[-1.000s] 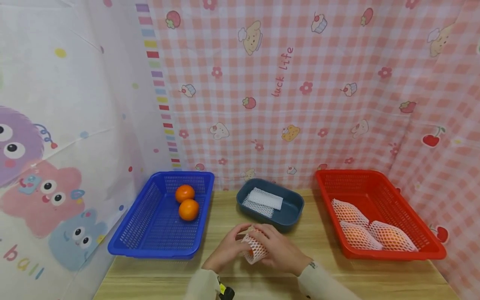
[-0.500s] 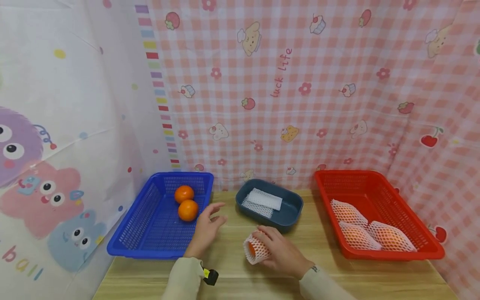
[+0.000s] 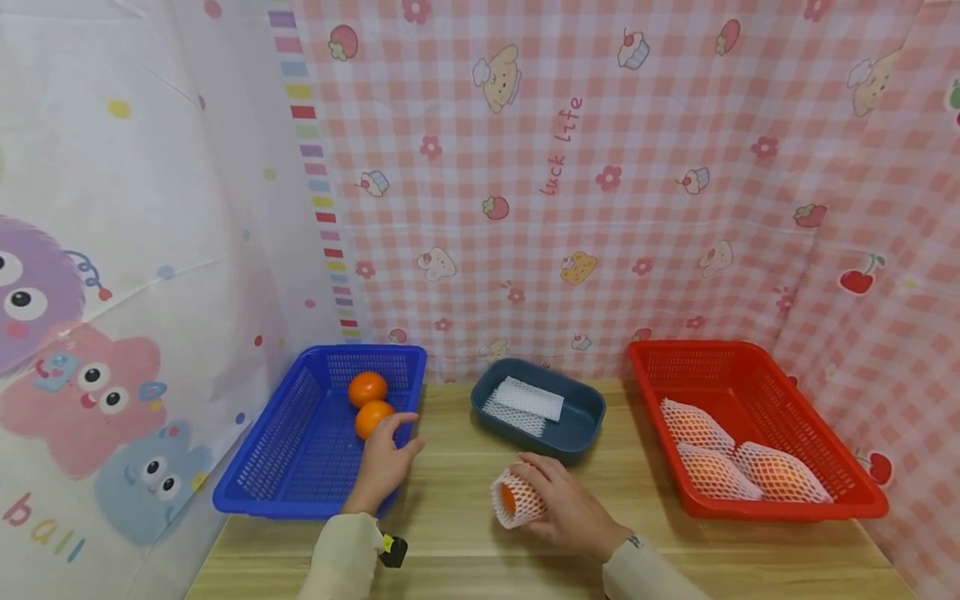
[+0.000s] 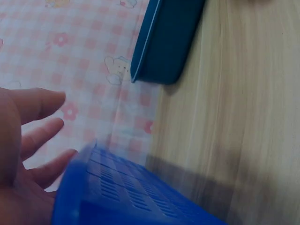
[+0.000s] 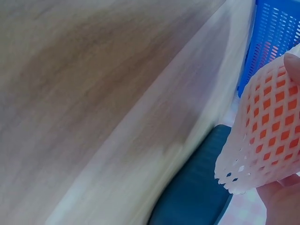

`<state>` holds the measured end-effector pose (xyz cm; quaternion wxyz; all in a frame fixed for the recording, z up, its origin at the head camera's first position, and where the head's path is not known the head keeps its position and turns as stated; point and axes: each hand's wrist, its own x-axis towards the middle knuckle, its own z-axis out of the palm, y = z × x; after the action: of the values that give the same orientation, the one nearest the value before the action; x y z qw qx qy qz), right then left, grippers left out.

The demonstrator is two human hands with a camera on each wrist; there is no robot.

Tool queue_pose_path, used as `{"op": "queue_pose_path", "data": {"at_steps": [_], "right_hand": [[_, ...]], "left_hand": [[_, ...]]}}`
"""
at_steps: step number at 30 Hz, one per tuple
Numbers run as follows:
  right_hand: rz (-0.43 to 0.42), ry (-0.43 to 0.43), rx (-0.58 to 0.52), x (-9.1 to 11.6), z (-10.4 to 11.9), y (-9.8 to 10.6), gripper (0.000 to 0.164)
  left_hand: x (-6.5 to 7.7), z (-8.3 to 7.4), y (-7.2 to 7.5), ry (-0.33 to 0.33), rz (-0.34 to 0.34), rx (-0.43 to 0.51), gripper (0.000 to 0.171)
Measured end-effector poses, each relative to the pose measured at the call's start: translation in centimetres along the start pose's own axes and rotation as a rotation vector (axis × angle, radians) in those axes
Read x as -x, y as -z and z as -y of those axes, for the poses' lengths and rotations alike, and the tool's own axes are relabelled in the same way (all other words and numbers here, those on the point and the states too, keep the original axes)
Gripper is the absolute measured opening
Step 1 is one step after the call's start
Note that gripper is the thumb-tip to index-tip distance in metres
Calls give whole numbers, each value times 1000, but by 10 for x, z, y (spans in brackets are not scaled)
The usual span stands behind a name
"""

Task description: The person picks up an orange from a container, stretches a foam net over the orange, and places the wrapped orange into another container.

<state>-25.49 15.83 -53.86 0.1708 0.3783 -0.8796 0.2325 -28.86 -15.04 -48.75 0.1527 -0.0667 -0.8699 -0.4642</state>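
One wood-grained desk (image 3: 457,542). One orange (image 3: 508,497) in a white net sleeve (image 3: 530,506), situated toward the middle of the desk, on the near side of the teal tray (image 3: 581,423); gripped by the right hand (image 3: 564,502), the net being pinched between thumb and fingers, with the sleeve's open end turned left and bare peel exposed there. One left hand (image 3: 384,460), placed over the right edge of the blue basket (image 3: 307,450), thumb and fingers parted, nothing held; whether the rim is touched cannot be told. Two bare oranges (image 3: 367,388), set together along that basket's right edge, the nearer partly hidden by the hand. Spare nets (image 3: 528,398), laid in the tray, toward the desk's far edge. Three netted oranges (image 3: 782,472), grouped at the near-left corner of the red basket (image 3: 723,375), by the desk's right edge. Hazards, as judged: the held fruit could be squeezed out through the open end if the net were pressed too hard, or rolled across the desk if the grip were slackened; the blue basket could be shifted if its rim were caught by the left hand.
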Motion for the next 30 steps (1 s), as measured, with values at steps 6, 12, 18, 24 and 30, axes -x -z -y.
{"op": "queue_pose_path", "data": {"at_steps": [6,12,18,24,30], "right_hand": [[-19,-12,-22,3,1,1,81],[-19,-60,-63,6,0,4,83],[-11,-143,-114,9,-3,14,81],[-59,-174,-119,7,-11,36,83],[-146,-123,-40,8,-24,74,84]], "left_hand": [[1,9,1,130,92,-55,49],[1,10,2,153,112,-111,58],[1,12,3,142,95,-126,60],[0,13,3,143,86,-137,61],[0,12,4,159,95,-123,60]]}}
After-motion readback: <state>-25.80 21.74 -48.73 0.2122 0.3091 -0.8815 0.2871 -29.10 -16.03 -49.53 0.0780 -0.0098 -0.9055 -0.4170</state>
